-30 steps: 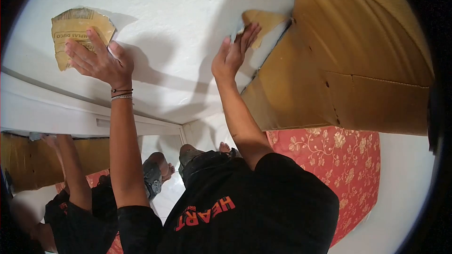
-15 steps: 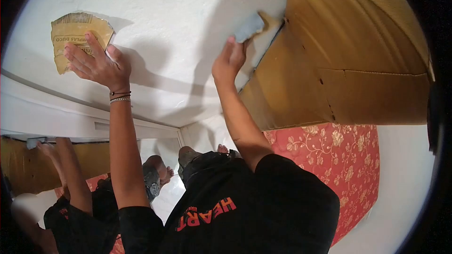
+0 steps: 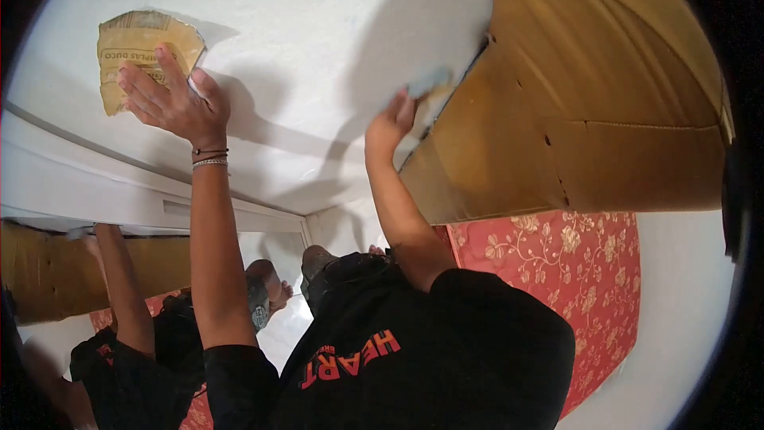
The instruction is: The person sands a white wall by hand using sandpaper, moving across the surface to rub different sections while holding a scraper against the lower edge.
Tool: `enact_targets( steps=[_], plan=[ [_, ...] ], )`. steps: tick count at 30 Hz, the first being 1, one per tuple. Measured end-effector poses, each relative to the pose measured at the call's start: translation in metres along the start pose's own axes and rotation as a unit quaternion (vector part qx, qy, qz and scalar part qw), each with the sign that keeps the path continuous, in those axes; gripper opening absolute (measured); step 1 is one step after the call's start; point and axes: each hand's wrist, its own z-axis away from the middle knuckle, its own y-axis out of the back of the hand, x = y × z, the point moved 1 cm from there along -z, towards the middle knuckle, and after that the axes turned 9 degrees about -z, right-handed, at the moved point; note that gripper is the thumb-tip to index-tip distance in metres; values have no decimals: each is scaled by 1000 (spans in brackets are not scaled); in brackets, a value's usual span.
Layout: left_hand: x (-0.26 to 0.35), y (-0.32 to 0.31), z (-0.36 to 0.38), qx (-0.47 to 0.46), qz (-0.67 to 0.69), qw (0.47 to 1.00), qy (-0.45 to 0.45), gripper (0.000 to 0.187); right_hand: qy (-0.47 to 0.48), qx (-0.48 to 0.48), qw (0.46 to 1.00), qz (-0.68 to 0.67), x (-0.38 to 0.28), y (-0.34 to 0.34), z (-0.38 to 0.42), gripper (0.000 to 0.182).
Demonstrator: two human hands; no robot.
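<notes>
Tan paper sheet, irregular at its edges and printed with lettering and a barcode-like block of stripes, lies against the white surface at the upper left of the head camera's view. The left hand is spread loosely over its lower half, fingers apart and laid flat rather than curled round it; how hard they press cannot be told. The right hand is closed narrowly on a pale blue-grey piece, thumb on the near end, beside the seam where the white surface meets the brown padded panel. Blur hides this piece's detail; a tan edge shows along its lower side, so it may be a folded scrap of similar sheet. Both look light. The sheet is probably stiff enough to keep its shape yet easy to crease or tear, and a shadow beside its right edge suggests that side stands slightly proud, which would make it a handy place to pinch. Flat, spread fingers seem best for keeping the sheet from sliding, while the smaller piece likely suits a thumb-and-finger hold near one end, leaving its far edge free.
</notes>
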Motion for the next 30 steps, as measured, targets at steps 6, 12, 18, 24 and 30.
enact_targets(
  steps=[6, 12, 18, 24, 30],
  plan=[
    [-1, -1, -2, 1, -26, 999, -19, 56, 299, -148, 934, 127, -50, -25, -34, 30],
    [-1, -1, -3, -2, -29, 999, -21, 56, 68, 30, 997, 27, 80, 22, 20, 30],
    [-3, -1, -2, -4, -26, 999, -23, 55, -94, 0, 991, -92, 10, 5, -10, 35],
    [-2, -1, -1, 6, -23, 999, -26, 56, 314, -38, 947, 60, -86, -38, -59, 42],
    [-3, -4, 1, -7, -33, 999, -21, 59, 43, 24, 999, -8, 45, -4, -20, 57]
  ],
)
